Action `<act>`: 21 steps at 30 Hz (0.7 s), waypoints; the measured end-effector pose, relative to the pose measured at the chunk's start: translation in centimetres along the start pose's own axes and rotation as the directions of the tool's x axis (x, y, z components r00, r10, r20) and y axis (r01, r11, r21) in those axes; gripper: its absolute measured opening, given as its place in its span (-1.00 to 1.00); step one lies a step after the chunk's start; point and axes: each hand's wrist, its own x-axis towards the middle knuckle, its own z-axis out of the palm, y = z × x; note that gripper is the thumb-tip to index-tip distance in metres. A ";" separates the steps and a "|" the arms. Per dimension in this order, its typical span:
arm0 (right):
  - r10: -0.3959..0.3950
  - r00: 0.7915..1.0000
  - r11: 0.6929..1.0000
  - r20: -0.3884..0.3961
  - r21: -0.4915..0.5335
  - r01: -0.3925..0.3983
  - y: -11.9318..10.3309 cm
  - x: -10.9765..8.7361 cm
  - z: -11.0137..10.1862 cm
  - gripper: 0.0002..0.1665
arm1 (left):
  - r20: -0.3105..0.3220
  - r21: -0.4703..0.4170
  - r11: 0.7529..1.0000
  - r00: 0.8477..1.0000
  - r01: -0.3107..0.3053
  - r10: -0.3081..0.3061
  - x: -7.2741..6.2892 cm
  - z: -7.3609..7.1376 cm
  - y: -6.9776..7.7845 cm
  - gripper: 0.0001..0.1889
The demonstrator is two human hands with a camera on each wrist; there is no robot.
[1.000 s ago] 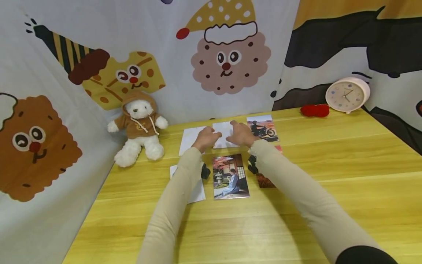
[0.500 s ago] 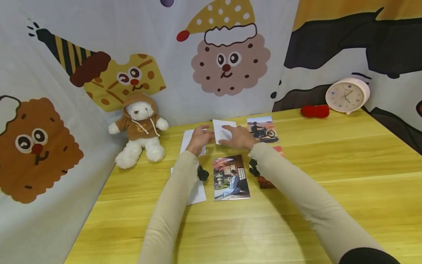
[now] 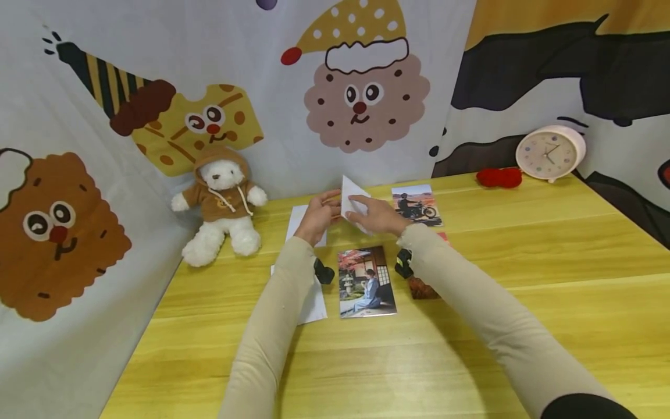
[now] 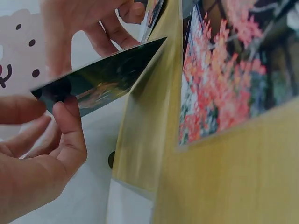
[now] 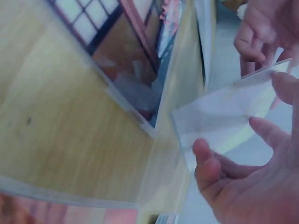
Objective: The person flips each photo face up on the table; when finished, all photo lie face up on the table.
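the half-closed right hand (image 3: 381,216) is gripping a tilted card (image 5: 223,115). the bent left hand (image 3: 317,217) is touching it, grip unclear.

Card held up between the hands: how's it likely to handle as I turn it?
The card is probably fairly stiff: its upper edge runs nearly straight in the left wrist view. It looks thin, so it's likely light. Its printed face appears glossy, so it may slip.
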 end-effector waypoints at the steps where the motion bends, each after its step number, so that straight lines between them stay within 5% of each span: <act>1: 0.005 1.000 0.999 0.005 0.032 -0.005 0.0 0.0 -0.1 -0.19 | 0.009 -0.018 1.000 1.000 0.000 0.000 0.0 0.0 -0.1 -0.40; 6: -0.002 1.000 0.971 0.001 0.240 0.001 -0.1 -0.2 -0.4 -0.23 | 0.039 -0.045 0.999 0.999 0.012 -0.010 0.2 0.2 -0.7 -0.41; 10: 0.006 0.999 0.923 -0.050 0.383 0.014 -0.3 -0.4 -0.5 -0.33 | 0.068 0.023 1.000 0.998 -0.005 0.003 0.1 0.4 -0.9 -0.49; 15: 0.024 0.994 0.906 -0.106 0.423 0.023 -0.5 -0.7 -0.7 -0.31 | 0.076 0.171 0.984 0.996 -0.051 0.038 -0.1 1.1 -0.7 -0.54; 21: -0.010 0.989 0.885 -0.147 0.458 0.077 -0.3 -0.9 -0.7 -0.12 | 0.043 0.345 0.935 0.996 -0.086 0.076 -0.3 1.4 -0.6 -0.53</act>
